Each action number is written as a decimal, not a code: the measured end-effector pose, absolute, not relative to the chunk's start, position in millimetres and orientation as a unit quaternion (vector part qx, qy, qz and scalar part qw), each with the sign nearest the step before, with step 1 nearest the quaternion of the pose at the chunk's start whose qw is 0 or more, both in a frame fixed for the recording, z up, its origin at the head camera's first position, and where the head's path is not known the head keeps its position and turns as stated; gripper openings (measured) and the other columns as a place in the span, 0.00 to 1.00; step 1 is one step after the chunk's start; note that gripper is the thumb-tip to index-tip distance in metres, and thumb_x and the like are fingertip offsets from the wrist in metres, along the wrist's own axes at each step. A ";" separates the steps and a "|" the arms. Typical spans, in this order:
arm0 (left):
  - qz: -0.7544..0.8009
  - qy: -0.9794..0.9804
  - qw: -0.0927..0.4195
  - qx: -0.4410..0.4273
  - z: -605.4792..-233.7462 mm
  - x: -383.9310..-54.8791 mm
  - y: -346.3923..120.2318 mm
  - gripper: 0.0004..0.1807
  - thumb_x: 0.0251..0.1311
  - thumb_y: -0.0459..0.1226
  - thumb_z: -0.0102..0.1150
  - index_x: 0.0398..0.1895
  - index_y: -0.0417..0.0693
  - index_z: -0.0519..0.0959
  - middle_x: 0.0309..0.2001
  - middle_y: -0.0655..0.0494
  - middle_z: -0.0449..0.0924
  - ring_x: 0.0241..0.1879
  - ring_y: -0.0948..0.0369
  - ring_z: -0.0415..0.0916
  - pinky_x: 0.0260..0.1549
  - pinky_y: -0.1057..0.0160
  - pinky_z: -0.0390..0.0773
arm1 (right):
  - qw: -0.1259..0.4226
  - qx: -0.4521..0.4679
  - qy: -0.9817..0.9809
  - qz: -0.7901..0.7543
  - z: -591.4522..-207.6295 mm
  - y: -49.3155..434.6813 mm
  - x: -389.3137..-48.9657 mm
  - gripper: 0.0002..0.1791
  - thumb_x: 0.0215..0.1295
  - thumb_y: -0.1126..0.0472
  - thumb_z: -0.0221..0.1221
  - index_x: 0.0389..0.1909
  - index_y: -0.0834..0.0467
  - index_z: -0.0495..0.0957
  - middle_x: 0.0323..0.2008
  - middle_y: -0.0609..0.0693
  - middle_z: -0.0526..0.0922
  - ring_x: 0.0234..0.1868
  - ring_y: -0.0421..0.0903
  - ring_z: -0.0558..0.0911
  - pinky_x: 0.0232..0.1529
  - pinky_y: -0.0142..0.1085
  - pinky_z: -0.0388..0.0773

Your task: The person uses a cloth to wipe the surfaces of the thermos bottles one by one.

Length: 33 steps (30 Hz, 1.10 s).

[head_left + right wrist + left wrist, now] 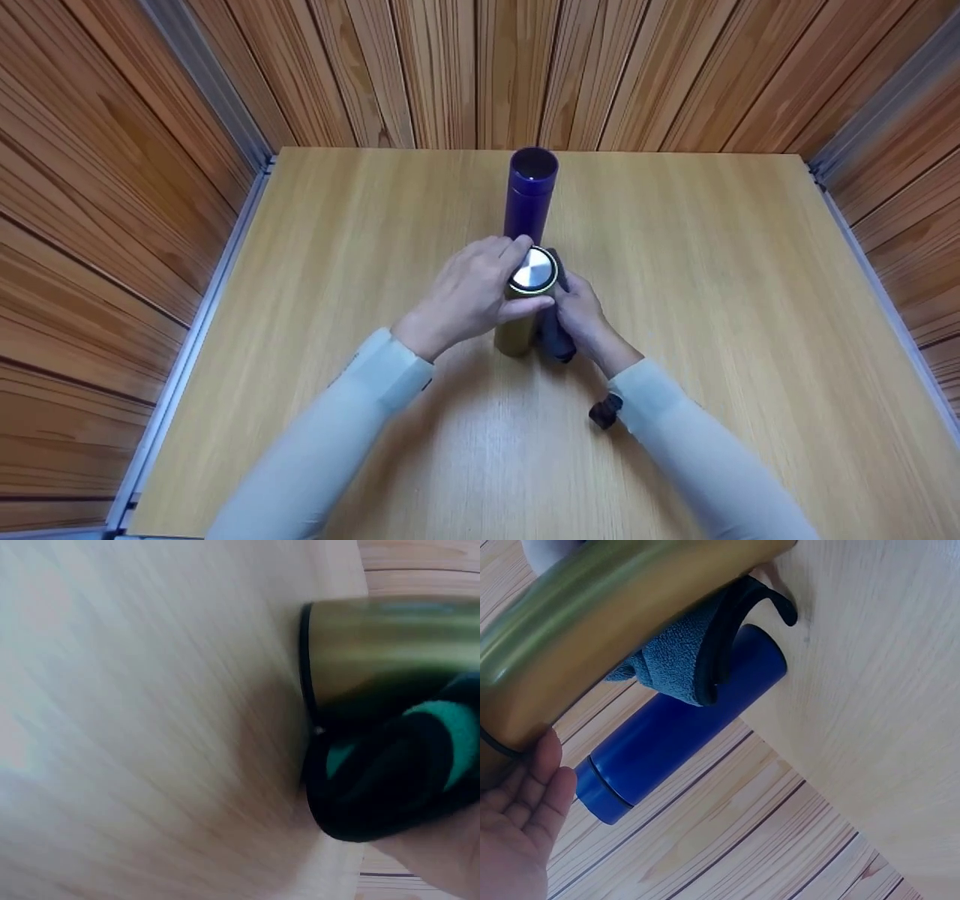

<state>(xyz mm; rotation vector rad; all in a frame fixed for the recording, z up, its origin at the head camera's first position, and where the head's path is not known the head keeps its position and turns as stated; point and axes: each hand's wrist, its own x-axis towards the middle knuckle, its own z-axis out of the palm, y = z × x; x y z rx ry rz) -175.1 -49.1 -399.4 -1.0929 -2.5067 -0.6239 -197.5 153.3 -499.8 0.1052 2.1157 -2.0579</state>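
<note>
A gold bottle (514, 336) with a shiny silver lid top stands upright on the table. My left hand (480, 289) grips it near the top, thumb on the near side and fingers round the far side. My right hand (581, 309) holds a dark cloth (553, 334) against the bottle's right side. In the left wrist view the cloth (676, 660) looks blue-grey and fuzzy with a black edge; the gold bottle (630, 607) crosses above it. Just behind stands a purple-blue bottle (529, 199), upright, touched by neither hand as far as I see.
The wooden table (360, 225) spreads round the bottles, with plank walls (442, 67) at the back and both sides. Metal rails (225, 292) run along the table's side edges. A small black device (605, 412) sits at the right wrist.
</note>
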 end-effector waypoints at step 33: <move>-0.037 -0.972 0.134 -0.190 -371.6 -161.7 -7.1 0.38 0.61 0.71 0.51 0.46 0.46 0.76 0.27 0.52 0.80 0.22 0.55 0.76 0.20 0.60 0.76 | -0.117 -0.052 0.651 -0.748 -491.4 146.7 -115.6 0.28 0.75 0.66 0.38 0.75 0.60 0.55 0.69 0.52 0.65 0.68 0.50 0.66 0.72 0.42 0.58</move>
